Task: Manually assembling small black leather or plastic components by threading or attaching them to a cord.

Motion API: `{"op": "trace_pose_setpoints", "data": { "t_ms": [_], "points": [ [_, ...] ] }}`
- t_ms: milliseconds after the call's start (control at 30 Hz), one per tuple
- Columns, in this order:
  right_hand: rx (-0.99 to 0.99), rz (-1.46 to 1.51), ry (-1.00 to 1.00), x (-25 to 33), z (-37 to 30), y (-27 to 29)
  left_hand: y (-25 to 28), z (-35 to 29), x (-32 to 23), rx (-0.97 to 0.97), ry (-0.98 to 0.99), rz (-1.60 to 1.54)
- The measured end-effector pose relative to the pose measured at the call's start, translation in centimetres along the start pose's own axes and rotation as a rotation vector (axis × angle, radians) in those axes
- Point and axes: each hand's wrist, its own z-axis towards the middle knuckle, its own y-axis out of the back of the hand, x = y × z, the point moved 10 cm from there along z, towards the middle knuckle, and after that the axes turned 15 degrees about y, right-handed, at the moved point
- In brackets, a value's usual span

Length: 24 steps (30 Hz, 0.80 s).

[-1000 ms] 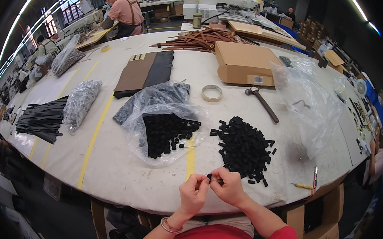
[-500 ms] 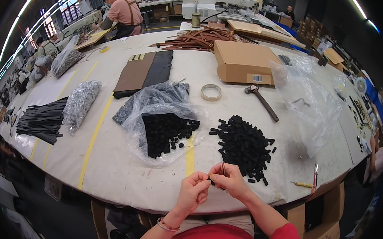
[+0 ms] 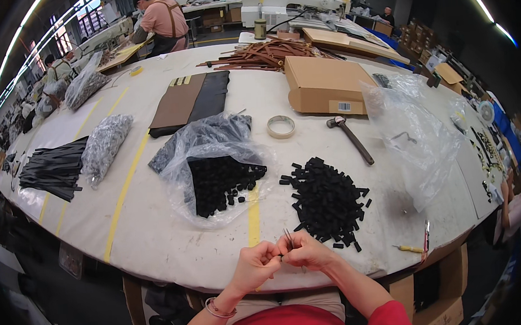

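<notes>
Both my hands meet close to the table's near edge. My left hand (image 3: 257, 266) is closed, its thumb and fingertips pinching a small black piece (image 3: 281, 257), mostly hidden by the fingers. My right hand (image 3: 306, 251) is closed too, its fingertips against the same piece while it holds tweezers (image 3: 288, 238), whose two thin prongs stick up past the fingers. Just beyond the right hand lies a heap of short black tube-like pieces (image 3: 326, 200). Ahead of my left hand, a clear plastic bag (image 3: 175, 195) lies open with more small black pieces (image 3: 217, 186) spilling out.
A hammer (image 3: 354, 141), a tape roll (image 3: 281, 126), a cardboard box (image 3: 327, 85) and clear plastic (image 3: 419, 145) lie farther off. At right sits a yellow-handled tool (image 3: 410, 249). Black strips (image 3: 52, 169) and brown straps (image 3: 265, 54) lie on the table (image 3: 170, 247). People work beyond.
The tweezers' prongs have tilted leftward and show more plainly above my right hand. Both hands have shifted slightly to the left and stay together at the small piece. The whole view has shifted a little.
</notes>
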Motion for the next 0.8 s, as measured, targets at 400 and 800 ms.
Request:
{"op": "trace_pose_setpoints", "data": {
  "t_ms": [400, 800],
  "points": [
    [-0.175, -0.647, 0.274, 3.8, 0.8, 0.2, 3.5, 0.8, -1.5, -0.252, -0.157, -0.172],
    [0.016, -0.535, 0.082, 2.1, -0.1, -0.6, 1.0, 1.3, 0.8, 0.158, 0.171, -0.67]
  ]
}}
